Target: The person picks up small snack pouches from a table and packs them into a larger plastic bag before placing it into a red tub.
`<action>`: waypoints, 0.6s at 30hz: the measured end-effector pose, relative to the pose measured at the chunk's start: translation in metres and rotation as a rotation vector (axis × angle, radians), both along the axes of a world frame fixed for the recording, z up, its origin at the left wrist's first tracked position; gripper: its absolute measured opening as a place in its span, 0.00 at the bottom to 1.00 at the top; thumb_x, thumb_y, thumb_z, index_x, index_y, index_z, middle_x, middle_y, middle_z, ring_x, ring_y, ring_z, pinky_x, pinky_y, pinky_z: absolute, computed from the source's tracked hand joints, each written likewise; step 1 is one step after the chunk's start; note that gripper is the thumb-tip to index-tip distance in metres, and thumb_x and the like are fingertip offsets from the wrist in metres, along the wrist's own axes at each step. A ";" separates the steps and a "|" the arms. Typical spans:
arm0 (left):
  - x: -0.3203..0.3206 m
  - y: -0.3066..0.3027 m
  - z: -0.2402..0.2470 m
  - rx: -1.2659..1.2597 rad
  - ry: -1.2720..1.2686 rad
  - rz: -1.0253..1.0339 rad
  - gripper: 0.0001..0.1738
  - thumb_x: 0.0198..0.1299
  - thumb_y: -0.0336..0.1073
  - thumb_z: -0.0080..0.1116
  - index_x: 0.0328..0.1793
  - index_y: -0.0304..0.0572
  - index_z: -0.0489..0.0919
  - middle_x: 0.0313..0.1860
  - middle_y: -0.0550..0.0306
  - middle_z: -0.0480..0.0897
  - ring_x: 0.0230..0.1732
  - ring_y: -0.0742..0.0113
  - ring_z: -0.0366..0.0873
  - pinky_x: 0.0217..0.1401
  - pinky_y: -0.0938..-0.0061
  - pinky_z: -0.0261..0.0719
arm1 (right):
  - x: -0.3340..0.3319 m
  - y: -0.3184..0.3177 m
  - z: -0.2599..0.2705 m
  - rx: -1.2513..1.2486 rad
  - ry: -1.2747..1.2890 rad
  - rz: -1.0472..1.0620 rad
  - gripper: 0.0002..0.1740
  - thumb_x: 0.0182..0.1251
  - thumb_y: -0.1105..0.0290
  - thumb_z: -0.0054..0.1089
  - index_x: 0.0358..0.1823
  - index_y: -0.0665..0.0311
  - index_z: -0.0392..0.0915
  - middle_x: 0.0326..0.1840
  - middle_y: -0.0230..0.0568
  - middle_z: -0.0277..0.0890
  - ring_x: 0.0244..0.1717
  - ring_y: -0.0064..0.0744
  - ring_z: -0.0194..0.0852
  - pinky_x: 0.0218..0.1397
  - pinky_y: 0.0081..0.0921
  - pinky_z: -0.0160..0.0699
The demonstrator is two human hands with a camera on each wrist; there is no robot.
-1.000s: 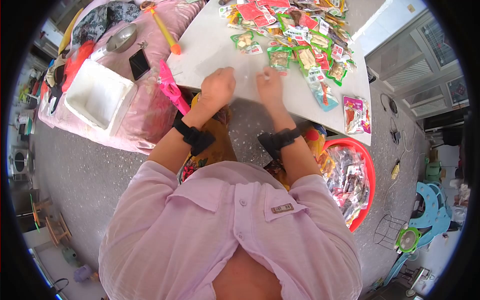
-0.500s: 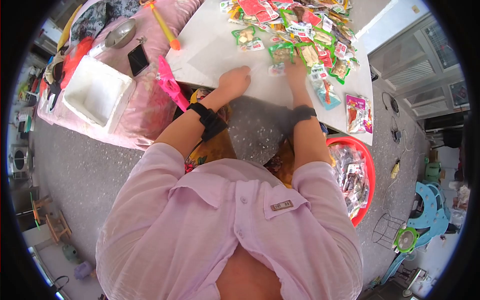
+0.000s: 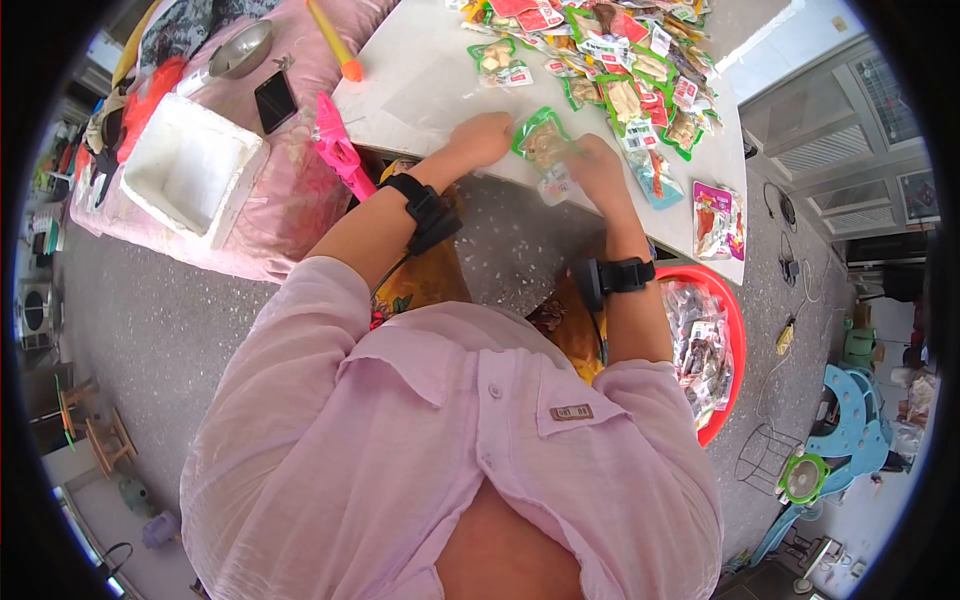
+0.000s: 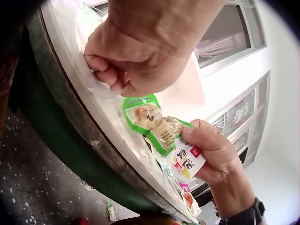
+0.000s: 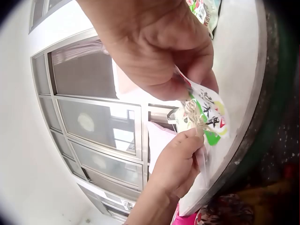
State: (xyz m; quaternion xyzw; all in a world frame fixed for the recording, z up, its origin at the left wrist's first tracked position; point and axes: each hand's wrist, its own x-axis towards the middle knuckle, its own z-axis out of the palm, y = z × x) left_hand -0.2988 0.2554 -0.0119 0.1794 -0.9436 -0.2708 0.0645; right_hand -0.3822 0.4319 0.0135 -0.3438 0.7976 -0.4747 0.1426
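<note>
My right hand [image 3: 600,172] pinches a green-edged snack packet [image 3: 543,138] by its white labelled end, over the table's near edge. Pale food pieces show through the packet's clear window in the left wrist view. Close to the packet's other end is my left hand [image 3: 482,140], its fingers curled around thin clear plastic [image 5: 203,166] that looks like a bag. More of that clear film spreads over the tabletop to the left. Beyond both hands lies another green-edged packet [image 3: 498,63], beside a heap of mixed snack packets [image 3: 640,70].
The white table [image 3: 400,75] has a blue-white packet [image 3: 655,180] and a purple-red packet [image 3: 716,222] at its right. A red basin [image 3: 738,345] of packets stands below. Leftward, a pink-covered bed holds a white foam box [image 3: 190,180], a phone [image 3: 275,100] and a pan [image 3: 243,50].
My right hand reached to the heap's near side, took the green-edged packet and drew it back toward me. My left hand moved right, nearer the packet.
</note>
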 end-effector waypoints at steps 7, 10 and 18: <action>0.009 0.016 0.009 -0.094 0.057 0.002 0.10 0.49 0.35 0.42 0.35 0.40 0.71 0.32 0.46 0.75 0.37 0.50 0.72 0.38 0.61 0.69 | -0.005 -0.010 0.016 0.179 -0.270 0.144 0.07 0.43 0.72 0.56 0.22 0.66 0.68 0.19 0.36 0.67 0.21 0.24 0.65 0.22 0.21 0.64; 0.014 0.029 0.024 -0.118 0.040 -0.008 0.11 0.50 0.35 0.41 0.36 0.40 0.70 0.33 0.45 0.75 0.37 0.50 0.72 0.37 0.61 0.69 | -0.016 -0.016 0.000 0.038 -0.577 0.159 0.06 0.46 0.74 0.56 0.25 0.66 0.68 0.22 0.36 0.68 0.23 0.26 0.67 0.22 0.23 0.69; 0.015 0.027 0.018 -0.092 0.146 -0.018 0.10 0.50 0.35 0.39 0.35 0.39 0.69 0.32 0.45 0.74 0.37 0.49 0.71 0.38 0.60 0.68 | -0.009 -0.039 -0.031 -0.579 -1.019 -0.014 0.09 0.51 0.78 0.52 0.35 0.71 0.67 0.29 0.42 0.70 0.24 0.29 0.69 0.26 0.26 0.74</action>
